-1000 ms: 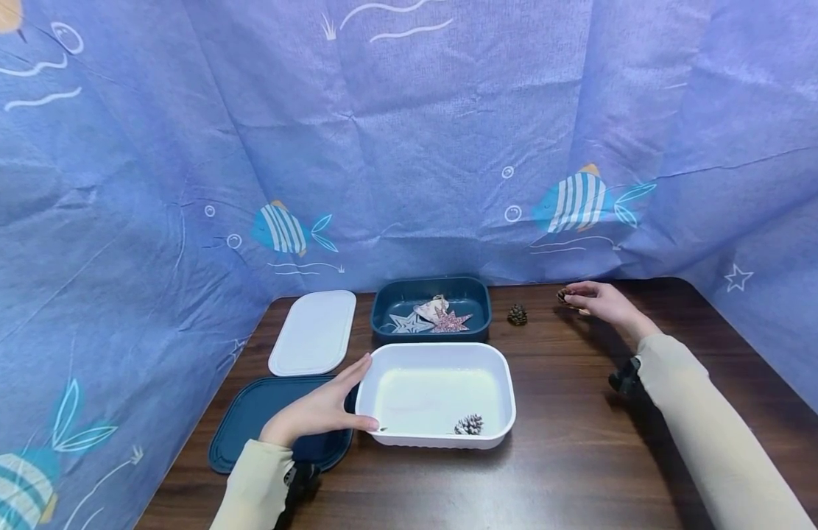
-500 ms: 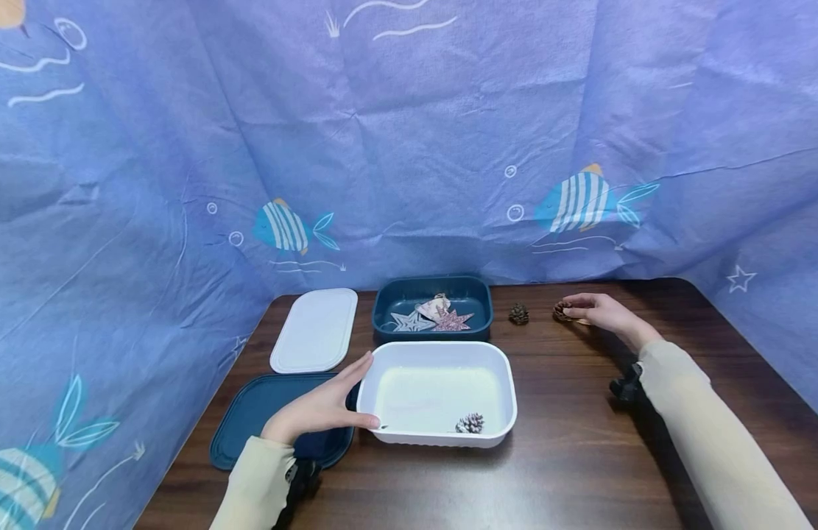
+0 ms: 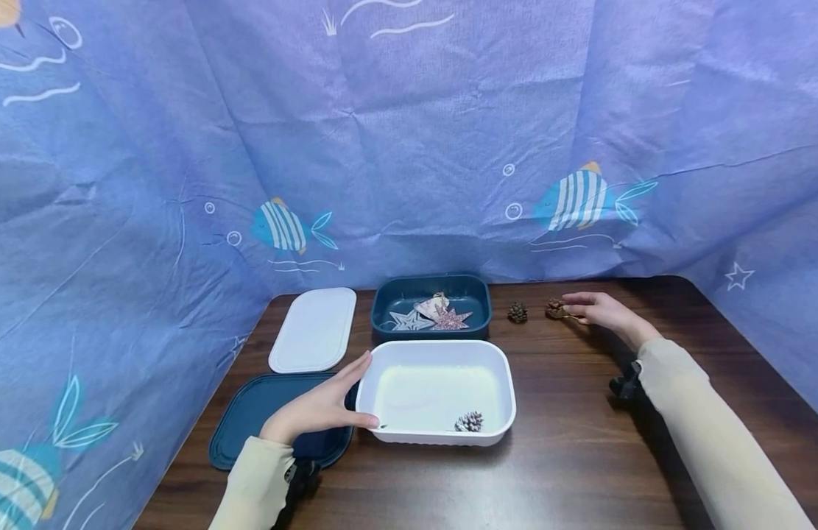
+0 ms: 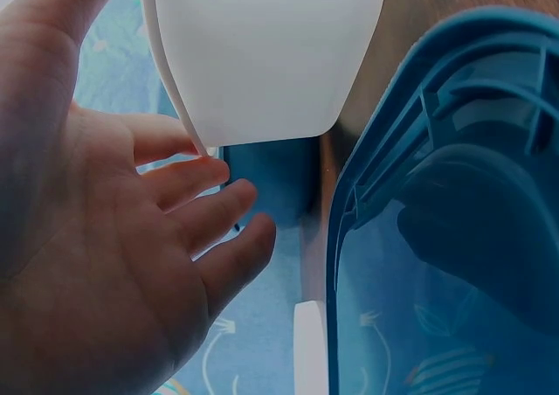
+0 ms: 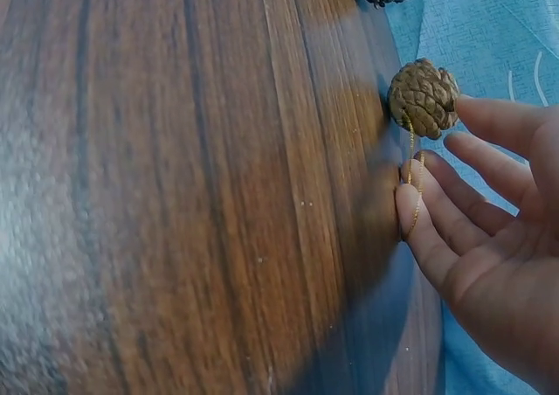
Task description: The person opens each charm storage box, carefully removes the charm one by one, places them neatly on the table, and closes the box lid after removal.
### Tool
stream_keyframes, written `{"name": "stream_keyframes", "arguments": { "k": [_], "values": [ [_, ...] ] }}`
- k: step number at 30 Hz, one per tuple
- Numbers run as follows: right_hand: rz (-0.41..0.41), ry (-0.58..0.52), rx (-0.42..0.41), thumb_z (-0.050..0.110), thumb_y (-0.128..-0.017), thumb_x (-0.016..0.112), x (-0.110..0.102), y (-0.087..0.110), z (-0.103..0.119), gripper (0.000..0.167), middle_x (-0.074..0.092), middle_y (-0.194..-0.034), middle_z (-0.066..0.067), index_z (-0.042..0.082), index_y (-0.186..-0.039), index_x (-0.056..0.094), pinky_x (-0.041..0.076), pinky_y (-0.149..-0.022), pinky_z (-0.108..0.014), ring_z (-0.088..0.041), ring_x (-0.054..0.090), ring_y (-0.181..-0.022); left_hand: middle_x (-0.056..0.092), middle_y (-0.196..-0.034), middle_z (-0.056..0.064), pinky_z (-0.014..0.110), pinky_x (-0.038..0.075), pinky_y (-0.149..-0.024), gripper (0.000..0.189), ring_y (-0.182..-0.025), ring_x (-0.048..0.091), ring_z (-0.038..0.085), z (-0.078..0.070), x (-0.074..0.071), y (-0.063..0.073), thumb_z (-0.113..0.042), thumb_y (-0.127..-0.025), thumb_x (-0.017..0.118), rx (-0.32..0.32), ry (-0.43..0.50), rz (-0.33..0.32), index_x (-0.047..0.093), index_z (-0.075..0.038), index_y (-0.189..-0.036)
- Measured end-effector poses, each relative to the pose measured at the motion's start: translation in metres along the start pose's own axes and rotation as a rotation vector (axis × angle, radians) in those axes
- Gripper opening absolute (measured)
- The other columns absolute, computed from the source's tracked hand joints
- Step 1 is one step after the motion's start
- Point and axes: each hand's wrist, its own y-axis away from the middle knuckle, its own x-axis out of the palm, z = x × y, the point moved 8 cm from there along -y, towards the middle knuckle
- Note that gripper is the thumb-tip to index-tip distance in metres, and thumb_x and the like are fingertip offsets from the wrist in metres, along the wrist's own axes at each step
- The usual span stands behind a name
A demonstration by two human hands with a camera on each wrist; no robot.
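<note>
In the head view my left hand (image 3: 322, 408) spans the left end of a white container (image 3: 442, 439), thumb at its near corner and forefinger at the far one. The left wrist view has that hand's fingertips touching the container's edge, its other fingers loosely bent. A snow-tipped pine cone (image 3: 469, 422) lies in the container's near right part. At the back right, my right hand (image 3: 607, 313) is beside a brown pine cone (image 5: 423, 98) on the table. Its forefinger reaches the cone's side. The cone's gold cord (image 5: 410, 176) hangs across the thumb and fingertips, not clearly pinched.
Behind the white container stands a dark blue container (image 3: 431, 335) with star ornaments (image 3: 451, 319) and a pale ornament inside. A second pine cone (image 3: 517, 312) sits right of it. A white lid (image 3: 314, 331) and a dark blue lid (image 3: 249, 419) lie left. A fabric curtain hangs behind.
My right hand has brought the brown pine cone down and slightly left onto the table, and its fingers have loosened from the cone. The left hand keeps its place at the white container.
</note>
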Motion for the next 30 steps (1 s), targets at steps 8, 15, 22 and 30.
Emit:
{"name": "stream_keyframes", "arguments": {
  "k": [8, 15, 22, 30],
  "values": [
    [-0.014, -0.035, -0.017, 0.029, -0.106, 0.053, -0.0014, 0.0006, -0.0017, 0.060, 0.044, -0.146, -0.034, -0.010, -0.149, 0.039, 0.052, -0.082, -0.028, -0.029, 0.057, -0.119, 0.009, -0.169, -0.001, 0.058, 0.029, -0.116, 0.108, -0.153, 0.017, 0.026, -0.0008, -0.0006, -0.0008, -0.050, -0.084, 0.079, 0.007, -0.010, -0.003, 0.012, -0.024, -0.164],
    [-0.018, -0.031, -0.029, 0.031, -0.107, 0.051, -0.0014, -0.0004, -0.0035, 0.058, 0.045, -0.145, -0.035, -0.010, -0.148, 0.041, 0.050, -0.087, -0.030, -0.039, 0.056, -0.122, 0.009, -0.169, 0.002, 0.058, 0.029, -0.116, 0.108, -0.152, 0.018, 0.027, -0.0011, -0.0008, -0.0014, -0.052, -0.083, 0.079, 0.014, -0.020, -0.007, 0.013, -0.022, -0.164],
    [-0.032, -0.009, -0.027, 0.029, -0.108, 0.049, -0.0008, 0.0003, -0.0029, 0.056, 0.045, -0.145, -0.034, -0.010, -0.147, 0.042, 0.050, -0.086, -0.034, -0.038, 0.054, -0.122, 0.009, -0.169, 0.001, 0.057, 0.029, -0.116, 0.108, -0.152, 0.018, 0.027, -0.0010, -0.0003, -0.0013, -0.052, -0.084, 0.079, 0.015, -0.016, -0.005, 0.012, -0.023, -0.164],
    [-0.076, 0.038, -0.006, 0.031, -0.108, 0.048, -0.0012, 0.0021, -0.0057, 0.054, 0.049, -0.142, -0.032, -0.006, -0.147, 0.044, 0.047, -0.081, -0.036, -0.023, 0.059, -0.096, 0.009, -0.169, -0.002, 0.057, 0.029, -0.116, 0.108, -0.152, 0.019, 0.026, 0.0007, -0.0004, -0.0018, -0.053, -0.083, 0.079, 0.000, -0.020, -0.004, 0.012, -0.024, -0.164]
  ]
}}
